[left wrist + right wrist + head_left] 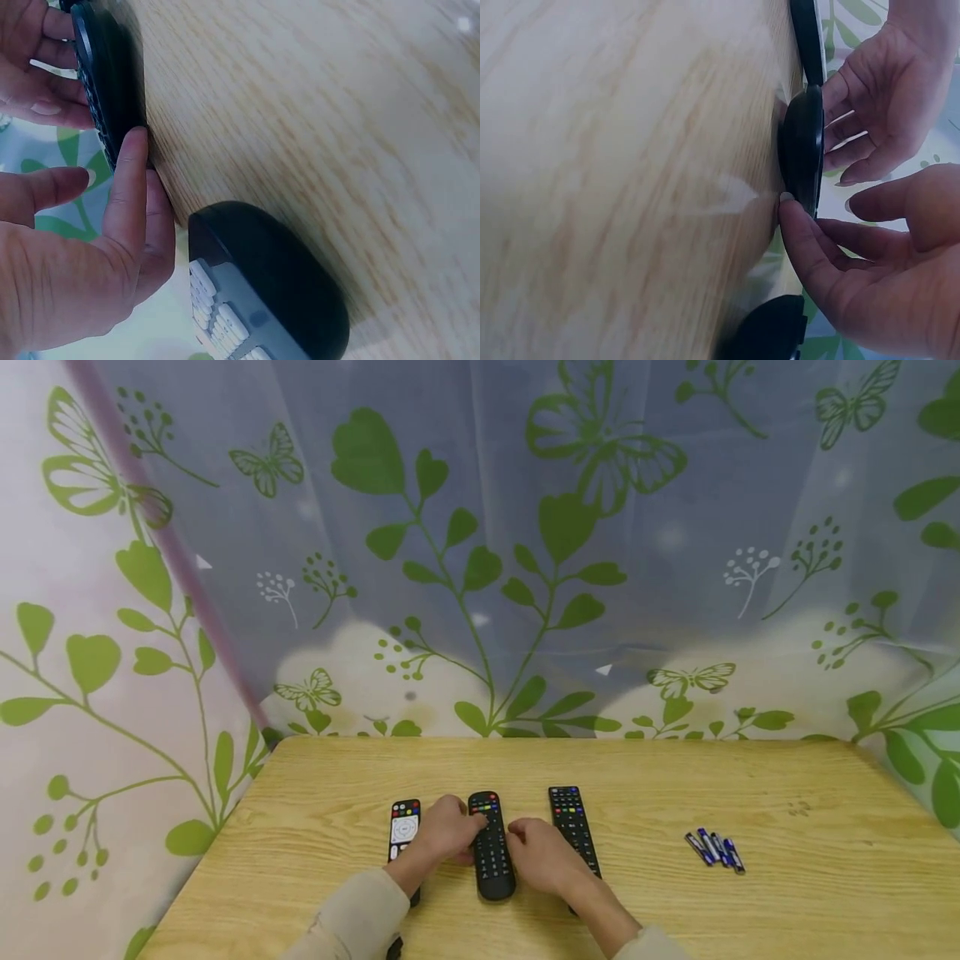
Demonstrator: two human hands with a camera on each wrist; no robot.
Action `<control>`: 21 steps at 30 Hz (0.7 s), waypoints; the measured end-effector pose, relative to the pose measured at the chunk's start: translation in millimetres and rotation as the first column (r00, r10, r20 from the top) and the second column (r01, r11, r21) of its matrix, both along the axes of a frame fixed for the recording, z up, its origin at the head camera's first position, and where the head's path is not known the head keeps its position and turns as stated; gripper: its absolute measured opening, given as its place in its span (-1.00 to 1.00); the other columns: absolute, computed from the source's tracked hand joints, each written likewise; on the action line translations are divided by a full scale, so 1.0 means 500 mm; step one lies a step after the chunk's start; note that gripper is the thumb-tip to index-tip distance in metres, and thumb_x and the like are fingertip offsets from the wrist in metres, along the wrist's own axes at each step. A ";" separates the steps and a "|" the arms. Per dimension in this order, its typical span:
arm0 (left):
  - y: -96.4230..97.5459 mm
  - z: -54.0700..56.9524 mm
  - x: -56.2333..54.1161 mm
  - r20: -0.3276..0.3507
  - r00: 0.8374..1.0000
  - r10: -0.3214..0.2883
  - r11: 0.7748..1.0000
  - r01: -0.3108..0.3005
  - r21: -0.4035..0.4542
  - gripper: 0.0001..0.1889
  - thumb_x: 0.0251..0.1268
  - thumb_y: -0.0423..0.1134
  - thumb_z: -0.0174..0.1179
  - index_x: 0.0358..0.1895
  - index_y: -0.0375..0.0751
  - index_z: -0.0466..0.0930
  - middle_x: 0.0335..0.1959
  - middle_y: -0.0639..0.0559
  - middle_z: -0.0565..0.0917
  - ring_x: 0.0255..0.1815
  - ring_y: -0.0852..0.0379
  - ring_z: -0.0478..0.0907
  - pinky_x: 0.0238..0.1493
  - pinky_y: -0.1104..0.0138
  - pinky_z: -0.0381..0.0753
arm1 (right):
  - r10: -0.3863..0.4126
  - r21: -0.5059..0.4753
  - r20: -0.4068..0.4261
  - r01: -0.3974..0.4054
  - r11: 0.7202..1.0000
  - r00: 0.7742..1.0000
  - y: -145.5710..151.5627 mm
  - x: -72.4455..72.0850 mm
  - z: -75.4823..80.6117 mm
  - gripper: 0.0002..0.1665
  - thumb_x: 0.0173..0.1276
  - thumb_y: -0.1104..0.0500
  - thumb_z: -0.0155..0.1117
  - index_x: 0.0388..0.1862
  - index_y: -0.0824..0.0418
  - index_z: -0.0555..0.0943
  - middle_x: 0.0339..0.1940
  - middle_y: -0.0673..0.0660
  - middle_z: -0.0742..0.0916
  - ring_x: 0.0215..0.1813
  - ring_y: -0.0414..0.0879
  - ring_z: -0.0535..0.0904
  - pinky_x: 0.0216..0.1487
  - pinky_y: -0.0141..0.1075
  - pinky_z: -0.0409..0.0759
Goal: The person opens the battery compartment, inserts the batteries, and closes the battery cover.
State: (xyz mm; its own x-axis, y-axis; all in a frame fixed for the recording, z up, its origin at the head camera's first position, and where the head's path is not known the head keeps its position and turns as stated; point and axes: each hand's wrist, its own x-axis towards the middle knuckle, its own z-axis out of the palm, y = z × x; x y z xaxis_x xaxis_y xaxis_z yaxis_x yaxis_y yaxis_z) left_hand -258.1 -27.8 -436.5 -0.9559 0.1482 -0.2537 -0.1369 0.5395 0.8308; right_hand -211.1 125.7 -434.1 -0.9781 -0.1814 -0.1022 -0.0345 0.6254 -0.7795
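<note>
A black remote control (495, 860) lies face up on the wooden table between the two hands. My left hand (448, 831) is at its left side, the thumb reaching over the button face. In the left wrist view, the left index finger (129, 180) is fairly straight and touches the remote's edge. From the other side my right hand (543, 856) rests beside the same remote. A right fingertip (787, 201) meets its side in the right wrist view, with the thumb held apart. The remote's underside is hidden.
Left of the hands lies a remote with a white button pad (405, 829), partly covered by the left arm. Another black remote (576, 827) lies to the right, partly behind the right hand. Several small batteries (716, 850) sit farther right. A patterned curtain (480, 568) hangs behind the table (645, 768).
</note>
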 end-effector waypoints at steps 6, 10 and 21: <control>0.001 -0.001 -0.003 0.006 1.000 0.003 1.000 -0.003 -0.002 -0.73 0.29 -0.30 0.13 -0.13 -0.50 0.45 -0.44 -0.17 0.54 -0.58 0.07 0.60 -0.58 0.31 0.68 | 0.053 -0.063 0.022 -0.051 0.997 0.998 -0.004 -0.003 -0.006 -0.61 0.47 0.29 -0.10 0.13 0.49 0.51 -0.04 0.23 0.67 -0.13 -0.06 0.55 -0.07 -0.07 0.57; 0.005 -0.001 -0.004 0.004 1.000 0.011 1.000 -0.011 -0.002 -0.80 0.27 -0.31 0.13 -0.22 -0.45 0.47 -0.49 -0.16 0.56 -0.63 0.08 0.60 -0.61 0.31 0.67 | 0.069 -0.089 0.017 -0.067 0.994 0.997 -0.001 -0.005 -0.015 -0.61 0.48 0.32 -0.13 0.15 0.49 0.50 0.01 0.25 0.66 0.00 0.03 0.56 0.05 0.00 0.54; 0.009 -0.006 -0.008 -0.029 0.998 0.047 0.999 -0.047 0.003 -0.69 0.27 -0.17 0.23 -0.27 -0.42 0.45 -0.47 -0.15 0.54 -0.67 0.05 0.60 -0.67 0.28 0.65 | 0.074 -0.400 0.152 -0.007 0.916 0.986 0.009 -0.003 -0.023 -0.55 0.46 0.42 -0.23 0.25 0.60 0.33 -0.01 0.30 0.65 -0.16 -0.02 0.63 -0.22 -0.17 0.66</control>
State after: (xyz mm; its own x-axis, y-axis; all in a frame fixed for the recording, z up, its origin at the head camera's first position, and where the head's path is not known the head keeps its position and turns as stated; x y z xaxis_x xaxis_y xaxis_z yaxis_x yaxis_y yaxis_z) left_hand -262.1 -23.1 -439.3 -0.9688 0.1034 -0.2251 -0.1375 0.5312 0.8360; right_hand -212.6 130.2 -445.4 -0.9455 -0.2788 -0.1683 0.0930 0.2639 -0.9600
